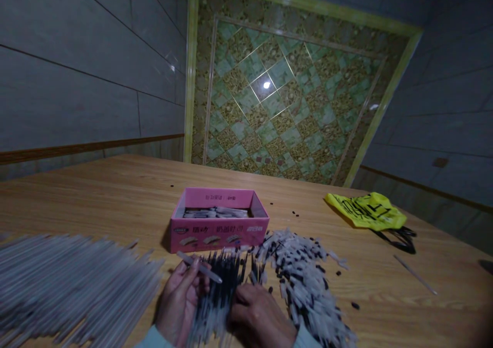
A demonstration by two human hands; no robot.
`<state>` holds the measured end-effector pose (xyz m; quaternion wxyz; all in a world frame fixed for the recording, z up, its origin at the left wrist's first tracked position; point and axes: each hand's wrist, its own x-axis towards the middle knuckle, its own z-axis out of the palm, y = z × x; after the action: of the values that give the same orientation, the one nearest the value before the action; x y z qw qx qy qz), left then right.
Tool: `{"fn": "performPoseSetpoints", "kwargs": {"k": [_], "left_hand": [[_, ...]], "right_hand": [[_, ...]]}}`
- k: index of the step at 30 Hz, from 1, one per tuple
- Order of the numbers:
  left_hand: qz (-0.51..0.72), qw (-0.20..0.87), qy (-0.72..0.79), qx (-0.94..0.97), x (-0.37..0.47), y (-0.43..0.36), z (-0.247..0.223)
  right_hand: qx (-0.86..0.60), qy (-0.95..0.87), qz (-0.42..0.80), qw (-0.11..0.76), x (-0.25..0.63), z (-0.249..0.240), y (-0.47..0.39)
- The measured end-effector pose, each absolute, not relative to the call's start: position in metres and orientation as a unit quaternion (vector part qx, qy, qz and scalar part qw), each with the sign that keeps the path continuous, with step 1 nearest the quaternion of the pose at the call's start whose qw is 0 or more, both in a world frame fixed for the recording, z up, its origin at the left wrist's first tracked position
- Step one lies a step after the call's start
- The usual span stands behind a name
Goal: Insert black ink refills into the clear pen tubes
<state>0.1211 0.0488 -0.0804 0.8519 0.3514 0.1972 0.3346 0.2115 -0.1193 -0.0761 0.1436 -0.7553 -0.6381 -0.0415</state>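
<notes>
My left hand [181, 294] pinches a translucent pen barrel [204, 271], tilted down to the right, between thumb and fingers. Below and beside it lies a bundle of thin, dark-ended pen refills [225, 273]. Over the right side of these refills, my right hand [260, 312] has its fingers curled downward; whatever they grip is hidden. A wide heap of long, clear pen barrels [77, 286] spreads to the left. To the right lies a pile of small whitish caps and black plugs [304, 276].
Behind my hands stands a pink box [219, 235] holding several whitish pens [215, 212]. A yellow bag [365, 210] with black straps lies at the far right. One single pen-like stick [415, 274] rests on the wooden table [127, 199]; stray black plugs [355, 305] lie about.
</notes>
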Motion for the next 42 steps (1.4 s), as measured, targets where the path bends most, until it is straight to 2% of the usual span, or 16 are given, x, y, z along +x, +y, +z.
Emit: {"fn": "performPoseSetpoints", "kwargs": {"k": [16,26,31,33,38,42], "left_hand": [[0.355,0.848,0.200,0.340,0.120,0.052,-0.086],[0.351,0.851,0.212,0.328,0.121,0.053,-0.087],[0.348,0.853,0.206,0.330,0.121,0.052,-0.088],[0.349,0.853,0.203,0.329,0.120,0.051,-0.087],[0.364,0.854,0.199,0.315,0.119,0.053,-0.081],[0.368,0.858,0.192,0.304,0.119,0.053,-0.078]], "right_hand": [[-0.695,-0.708,-0.100,0.076,0.211,-0.086,-0.116],[-0.675,-0.720,-0.132,0.095,0.210,-0.089,-0.113],[-0.661,-0.718,-0.197,0.091,0.205,-0.090,-0.113],[-0.653,-0.716,-0.212,0.128,0.204,-0.086,-0.115],[-0.621,-0.669,-0.224,0.342,0.203,-0.074,-0.128],[-0.600,-0.655,-0.222,0.403,0.201,-0.076,-0.136]]}}
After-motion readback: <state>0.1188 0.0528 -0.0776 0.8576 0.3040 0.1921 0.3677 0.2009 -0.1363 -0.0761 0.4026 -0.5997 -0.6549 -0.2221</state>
